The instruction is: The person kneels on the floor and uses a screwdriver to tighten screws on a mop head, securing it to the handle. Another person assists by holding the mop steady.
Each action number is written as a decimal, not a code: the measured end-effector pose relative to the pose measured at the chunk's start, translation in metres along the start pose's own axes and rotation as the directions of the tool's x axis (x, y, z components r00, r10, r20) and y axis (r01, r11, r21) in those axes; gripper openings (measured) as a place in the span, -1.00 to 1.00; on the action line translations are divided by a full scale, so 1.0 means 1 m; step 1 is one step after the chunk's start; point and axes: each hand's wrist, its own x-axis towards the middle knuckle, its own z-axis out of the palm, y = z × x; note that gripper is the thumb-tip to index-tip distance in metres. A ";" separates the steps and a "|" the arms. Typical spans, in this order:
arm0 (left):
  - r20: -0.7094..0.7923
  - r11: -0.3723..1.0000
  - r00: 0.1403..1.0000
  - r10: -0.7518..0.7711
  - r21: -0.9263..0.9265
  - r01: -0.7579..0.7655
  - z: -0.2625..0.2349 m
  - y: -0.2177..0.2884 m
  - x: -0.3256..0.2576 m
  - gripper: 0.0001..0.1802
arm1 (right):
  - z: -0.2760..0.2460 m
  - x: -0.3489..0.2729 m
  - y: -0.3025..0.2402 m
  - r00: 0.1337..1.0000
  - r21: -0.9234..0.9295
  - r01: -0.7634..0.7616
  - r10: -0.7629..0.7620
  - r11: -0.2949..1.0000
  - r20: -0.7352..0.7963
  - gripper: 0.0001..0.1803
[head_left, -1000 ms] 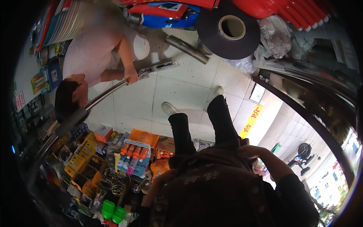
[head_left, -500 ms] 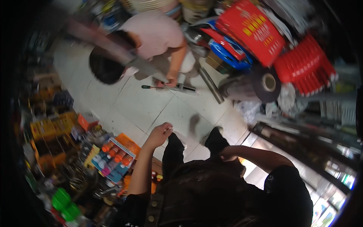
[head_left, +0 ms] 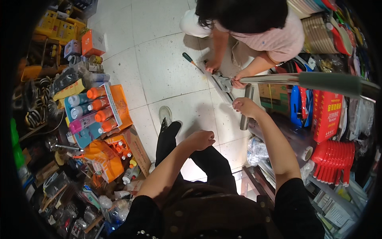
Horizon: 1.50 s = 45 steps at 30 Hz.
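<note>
Two hands up front: right hand [head_left: 246,106] grasps a short metal pipe [head_left: 245,115] just beside the cutter [head_left: 223,84] on the floor; left hand [head_left: 201,139] clenched, empty. Risk — pipe slips or rolls as the crouching person's hand [head_left: 238,83] works the cutter, pinching fingers.

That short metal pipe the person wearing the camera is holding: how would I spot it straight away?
Start at the pale tiled floor in front of the crouching person. Just this side of the cutter that person works, the right hand grips the short metal pipe. It stands upright, grey and bare, unlike the long green-sleeved pole lying across above it.
</note>
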 end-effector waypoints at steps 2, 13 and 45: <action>-0.090 0.998 0.994 0.067 -0.015 -0.069 0.000 -0.023 0.025 -0.69 | 0.016 0.035 0.005 0.979 -0.133 0.164 -0.177 0.977 -0.098 -0.80; -0.036 0.948 0.947 0.318 0.023 -0.318 -0.036 -0.080 0.094 -0.68 | 0.024 0.249 0.013 0.912 -0.682 -0.408 0.301 0.607 -0.277 -0.71; 0.223 0.816 0.959 0.173 0.513 -0.266 -0.055 -0.105 0.141 -0.76 | 0.108 0.209 0.055 0.926 -0.743 -0.376 0.192 0.555 -0.325 -0.78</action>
